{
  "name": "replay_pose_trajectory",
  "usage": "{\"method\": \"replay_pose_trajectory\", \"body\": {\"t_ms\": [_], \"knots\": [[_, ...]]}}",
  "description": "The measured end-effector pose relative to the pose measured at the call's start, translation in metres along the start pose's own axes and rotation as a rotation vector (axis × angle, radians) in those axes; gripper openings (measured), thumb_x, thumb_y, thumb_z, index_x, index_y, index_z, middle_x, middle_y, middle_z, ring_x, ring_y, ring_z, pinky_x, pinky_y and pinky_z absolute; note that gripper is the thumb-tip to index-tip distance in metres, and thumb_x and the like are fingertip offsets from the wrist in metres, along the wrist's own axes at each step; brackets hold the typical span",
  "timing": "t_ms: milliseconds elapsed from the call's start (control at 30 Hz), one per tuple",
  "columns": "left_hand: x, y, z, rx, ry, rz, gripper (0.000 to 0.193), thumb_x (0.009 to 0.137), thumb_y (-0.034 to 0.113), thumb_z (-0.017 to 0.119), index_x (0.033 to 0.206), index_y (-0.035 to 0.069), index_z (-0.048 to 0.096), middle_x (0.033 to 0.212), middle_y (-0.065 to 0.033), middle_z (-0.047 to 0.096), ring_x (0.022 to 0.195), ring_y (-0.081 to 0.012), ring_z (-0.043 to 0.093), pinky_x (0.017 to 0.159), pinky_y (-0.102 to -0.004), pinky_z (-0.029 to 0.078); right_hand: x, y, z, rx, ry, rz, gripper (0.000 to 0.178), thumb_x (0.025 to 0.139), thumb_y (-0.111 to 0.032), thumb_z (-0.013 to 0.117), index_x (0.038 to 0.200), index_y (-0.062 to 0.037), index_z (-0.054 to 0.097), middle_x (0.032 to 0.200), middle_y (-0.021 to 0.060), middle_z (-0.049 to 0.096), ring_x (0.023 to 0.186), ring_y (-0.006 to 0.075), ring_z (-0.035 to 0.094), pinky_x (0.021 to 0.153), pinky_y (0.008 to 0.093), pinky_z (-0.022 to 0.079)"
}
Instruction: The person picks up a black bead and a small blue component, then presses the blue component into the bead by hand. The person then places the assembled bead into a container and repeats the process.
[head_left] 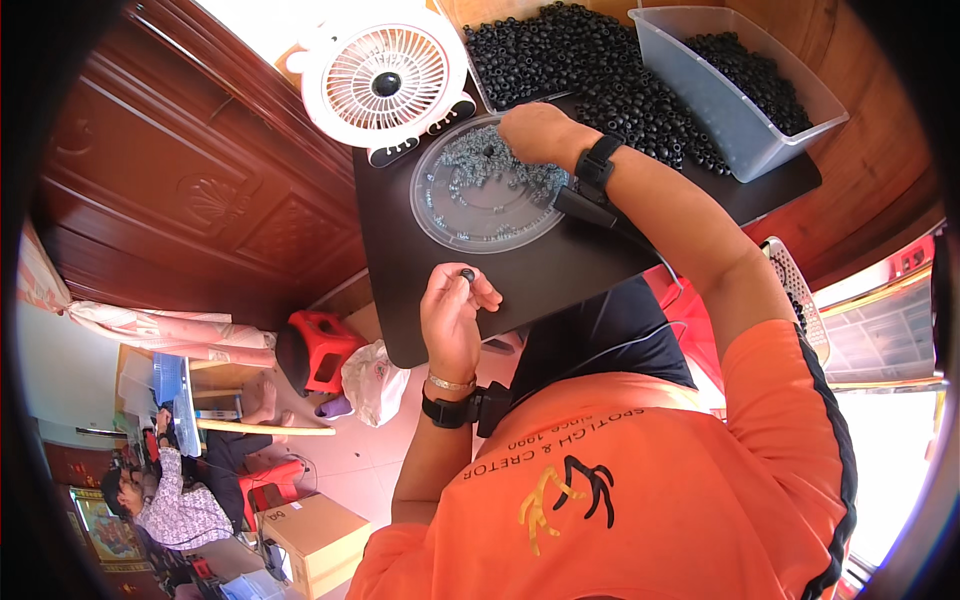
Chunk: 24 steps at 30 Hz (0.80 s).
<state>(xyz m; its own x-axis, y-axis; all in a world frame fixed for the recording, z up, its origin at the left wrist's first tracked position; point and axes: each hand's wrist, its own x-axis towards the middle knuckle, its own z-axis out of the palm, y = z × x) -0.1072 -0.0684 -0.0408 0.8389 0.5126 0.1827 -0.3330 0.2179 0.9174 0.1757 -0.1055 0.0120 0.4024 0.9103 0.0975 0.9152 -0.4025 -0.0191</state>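
Note:
In my left hand (452, 318), just off the near edge of the dark table, a small rounded black plastic piece (467, 274) with a hole is pinched between thumb and fingers. My right hand (541, 134) reaches over the far right part of a round clear plastic tray (432, 205). Its fingers are bent together and point down at a spread of tiny silvery metal parts (478, 160), too small to make out singly. Whatever those fingertips hold is hidden. Both wrists wear black straps with a device.
A white fan (386, 84) stands left of the tray. A large heap of black pieces (560, 50) lies at the back, beside a clear bin (740, 130) of more. Stools, a carton (315, 540) and a seated person (185, 505) are at the lower left.

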Motion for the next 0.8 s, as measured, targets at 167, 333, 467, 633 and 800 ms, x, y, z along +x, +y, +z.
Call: {"method": "replay_pose_trajectory", "body": {"t_ms": [167,333,467,633,800], "knots": [[0.013,0.008,0.016,-0.11,0.002,-0.027,0.019,0.095,0.019,0.045,0.099,0.002,0.053,0.082,-0.0093,0.056,0.073,-0.0208,0.058,0.067,-0.0303,0.045,-0.03,0.012,-0.013,0.438,0.291,0.0,0.019,0.079,-0.01,0.06,0.091,0.002,0.068,0.083,0.014,0.069,0.081,0.0271,0.067,0.072,0.0344,0.052],[0.033,0.021,0.05,-0.165,-0.148,-0.01,0.021,0.095,0.021,0.045,0.1,0.002,0.052,0.082,-0.0105,0.056,0.073,-0.022,0.057,0.066,-0.0306,0.045,-0.097,-0.013,-0.042,1.531,0.195,-0.118,0.014,0.091,-0.015,0.061,0.097,-0.0021,0.064,0.091,0.0002,0.064,0.083,0.008,0.055,0.078,0.0249,0.045],[0.024,0.021,0.069,-0.202,-0.199,-0.037,0.021,0.096,0.02,0.044,0.102,0.001,0.051,0.082,-0.0112,0.056,0.073,-0.0224,0.058,0.067,-0.031,0.046,-0.146,-0.044,-0.036,1.806,0.25,-0.15,0.018,0.089,-0.017,0.065,0.1,-0.0032,0.067,0.092,-0.0007,0.065,0.088,0.0081,0.055,0.085,0.0245,0.042],[0.01,0.022,0.073,-0.121,-0.188,-0.052,0.024,0.096,0.023,0.044,0.102,0.001,0.05,0.082,-0.0111,0.056,0.073,-0.0212,0.058,0.067,-0.0305,0.047,-0.164,-0.059,-0.02,1.985,0.208,-0.109,0.018,0.088,-0.018,0.067,0.099,-0.0037,0.068,0.091,-0.0001,0.066,0.087,0.009,0.055,0.086,0.0256,0.043],[0.009,0.025,0.074,-0.016,-0.182,-0.007,0.024,0.097,0.022,0.043,0.102,0.0,0.049,0.082,-0.0109,0.057,0.072,-0.02,0.058,0.067,-0.0296,0.047,-0.168,-0.067,-0.016,2.118,0.088,-0.134,0.016,0.091,-0.016,0.063,0.097,-0.0013,0.065,0.082,0.0038,0.065,0.08,0.0134,0.061,0.078,0.0292,0.049]]}}
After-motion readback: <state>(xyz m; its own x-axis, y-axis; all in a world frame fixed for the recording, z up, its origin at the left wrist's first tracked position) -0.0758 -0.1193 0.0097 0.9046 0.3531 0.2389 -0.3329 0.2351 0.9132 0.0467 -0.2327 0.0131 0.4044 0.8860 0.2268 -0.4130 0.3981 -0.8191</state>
